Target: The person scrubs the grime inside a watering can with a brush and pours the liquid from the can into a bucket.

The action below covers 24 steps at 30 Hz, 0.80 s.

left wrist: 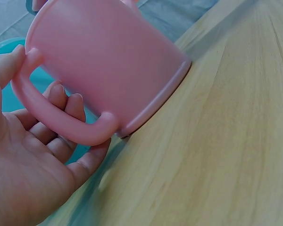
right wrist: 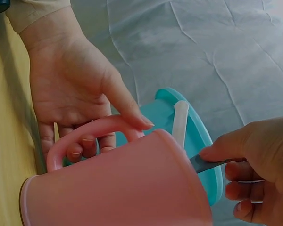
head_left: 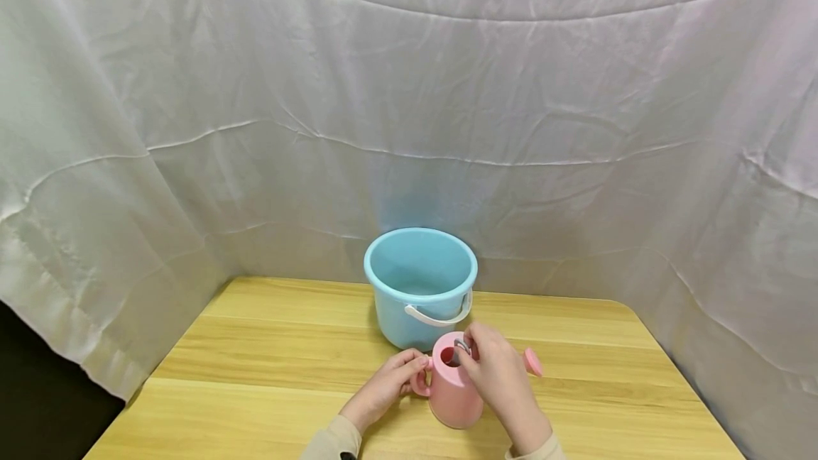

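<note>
A pink watering can [head_left: 455, 403] stands upright on the wooden table, its round top opening facing up and its spout head [head_left: 532, 362] out to the right. My left hand [head_left: 388, 383] holds the can's handle [left wrist: 61, 117], fingers curled through the loop and thumb on its upper end. Above the opening, my right hand [head_left: 501, 375] pinches a thin, flat grey piece [right wrist: 205, 164] between thumb and fingers. The lower part of that piece goes down into the can, hidden by its wall; I cannot tell what it is.
Just behind the can stands a light blue bucket [head_left: 399, 318] with its white handle [head_left: 441, 319] hanging down in front. Grey curtains [head_left: 409, 91] surround the back and sides of the wooden table [head_left: 255, 375].
</note>
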{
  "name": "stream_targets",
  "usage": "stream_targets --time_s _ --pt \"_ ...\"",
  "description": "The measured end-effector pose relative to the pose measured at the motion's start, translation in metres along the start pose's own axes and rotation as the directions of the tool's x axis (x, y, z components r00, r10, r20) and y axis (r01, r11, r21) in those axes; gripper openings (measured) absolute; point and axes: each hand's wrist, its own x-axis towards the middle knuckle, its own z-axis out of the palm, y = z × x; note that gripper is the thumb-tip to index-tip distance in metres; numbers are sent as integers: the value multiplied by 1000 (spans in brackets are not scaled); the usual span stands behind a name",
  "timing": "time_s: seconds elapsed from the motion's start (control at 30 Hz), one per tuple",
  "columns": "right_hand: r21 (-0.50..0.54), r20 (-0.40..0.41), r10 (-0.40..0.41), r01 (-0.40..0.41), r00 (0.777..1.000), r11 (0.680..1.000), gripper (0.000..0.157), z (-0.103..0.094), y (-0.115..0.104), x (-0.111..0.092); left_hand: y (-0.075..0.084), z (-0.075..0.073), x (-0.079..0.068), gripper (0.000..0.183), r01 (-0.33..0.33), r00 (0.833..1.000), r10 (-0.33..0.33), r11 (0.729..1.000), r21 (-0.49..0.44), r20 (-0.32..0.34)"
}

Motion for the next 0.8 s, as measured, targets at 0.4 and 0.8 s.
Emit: stream_targets --time_s 0.4,0.8 --pt "17 86 5 -7 996 1000 19 0 1 0 1 0 0 31 -7 1000 7 1000 1 6" --pt "57 195 21 -32 981 998 19 -11 5 1 -1 0 1 34 -6 1000 6 1000 1 1"
